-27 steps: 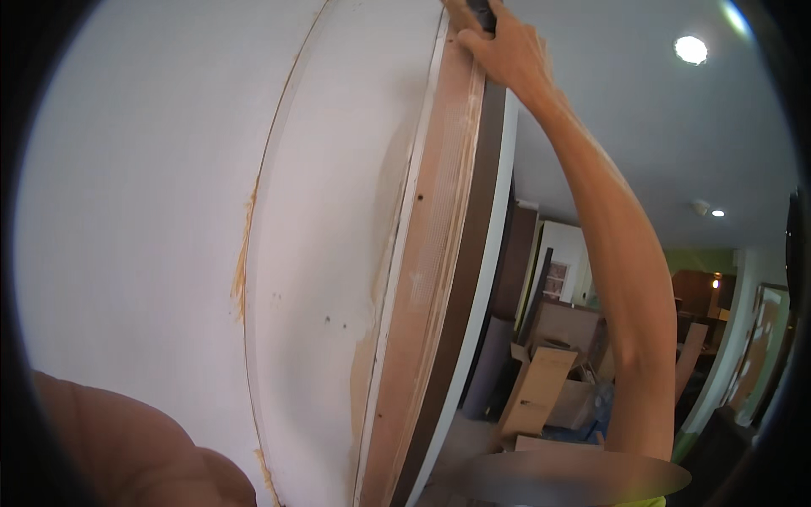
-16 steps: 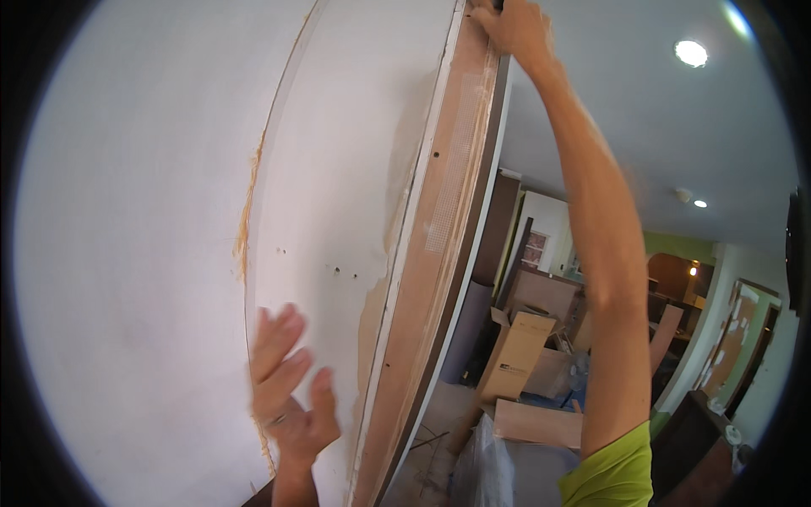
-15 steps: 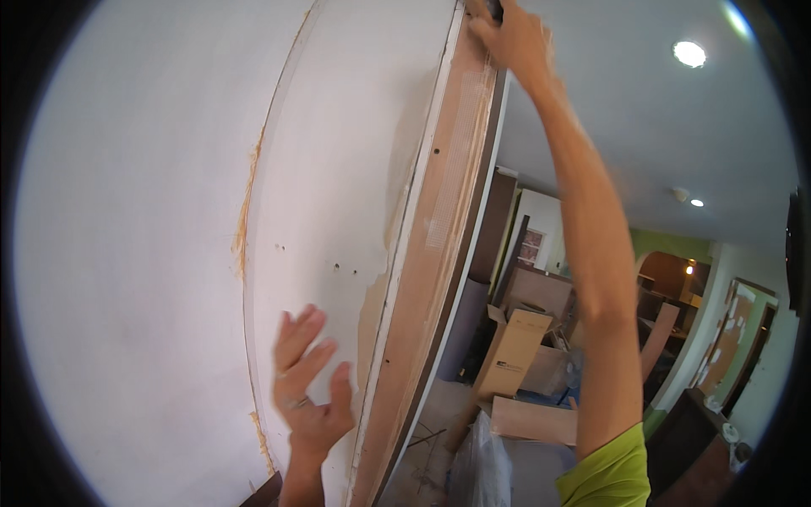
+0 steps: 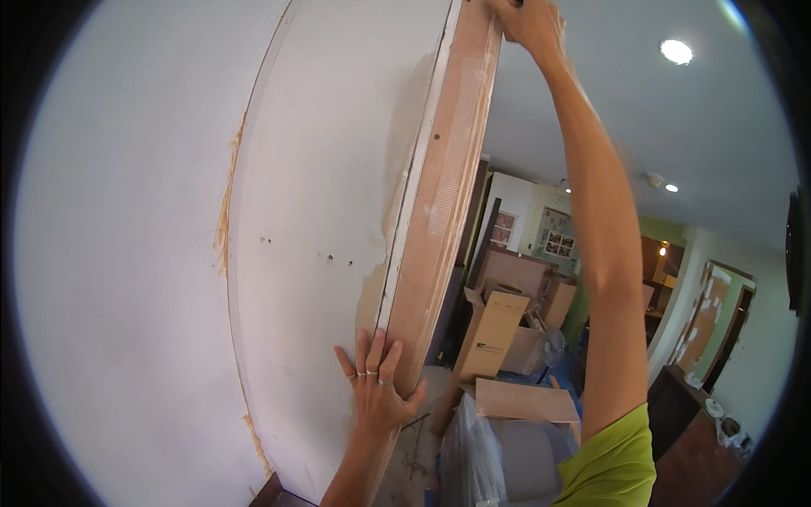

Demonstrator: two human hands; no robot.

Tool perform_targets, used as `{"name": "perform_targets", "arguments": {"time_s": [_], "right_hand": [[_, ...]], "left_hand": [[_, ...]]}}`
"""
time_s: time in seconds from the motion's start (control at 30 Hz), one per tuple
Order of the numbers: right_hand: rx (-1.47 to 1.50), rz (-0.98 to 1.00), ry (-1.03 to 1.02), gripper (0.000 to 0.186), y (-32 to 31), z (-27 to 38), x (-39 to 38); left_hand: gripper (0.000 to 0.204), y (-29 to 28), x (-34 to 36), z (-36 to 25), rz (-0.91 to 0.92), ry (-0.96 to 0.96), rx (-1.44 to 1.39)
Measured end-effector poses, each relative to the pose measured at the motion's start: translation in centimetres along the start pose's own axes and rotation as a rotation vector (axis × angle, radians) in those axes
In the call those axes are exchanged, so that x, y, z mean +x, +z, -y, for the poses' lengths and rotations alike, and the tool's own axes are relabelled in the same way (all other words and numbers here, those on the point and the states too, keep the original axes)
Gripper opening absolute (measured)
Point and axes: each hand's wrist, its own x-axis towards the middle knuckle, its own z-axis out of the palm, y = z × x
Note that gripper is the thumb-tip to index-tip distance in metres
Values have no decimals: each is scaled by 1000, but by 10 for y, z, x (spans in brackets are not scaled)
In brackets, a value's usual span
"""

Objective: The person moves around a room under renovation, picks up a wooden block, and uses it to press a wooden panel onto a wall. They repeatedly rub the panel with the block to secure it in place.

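Note:
My left hand (image 4: 384,401) lies flat with its fingers spread, bands round several of them. It rests across the seam between the white wall panel (image 4: 325,160) and the bare wooden end strip (image 4: 422,241). High up, my right hand (image 4: 534,32) is at the strip's upper end, its fingers curled and partly cut off by the picture's top edge. Something dark shows by those fingers, too little of it to name. A patch of mesh tape (image 4: 445,190) runs along the wood. Tan bare patches and small holes mark the white panel near the seam.
Ragged yellowish filler (image 4: 226,203) sticks out along a curved seam at the left. Beyond the wall end stand a tall cardboard box (image 4: 494,338), a wooden board (image 4: 524,400), plastic-wrapped furniture (image 4: 473,456) and a fan (image 4: 553,346). A dark cabinet (image 4: 697,448) is at the right.
My left hand has gone from raised in front of the panel to flat on the wall's edge. My view has shifted; the dark, white-edged strip beside the wood no longer shows.

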Motion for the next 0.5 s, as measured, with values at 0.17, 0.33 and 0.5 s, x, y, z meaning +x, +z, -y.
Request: {"name": "perform_targets", "arguments": {"time_s": [0.17, 0.33, 0.5], "right_hand": [[-24, 81, -75, 76, -18, 20, -79], [-2, 42, -11, 72, -14, 16, -2], [-5, 65, 25, 75, -12, 12, -22]], "left_hand": [[91, 5, -1, 6, -20, 22, 12], [81, 13, -1, 10, -125, 54, -11], [81, 18, -3, 11, -141, 50, -10]]}}
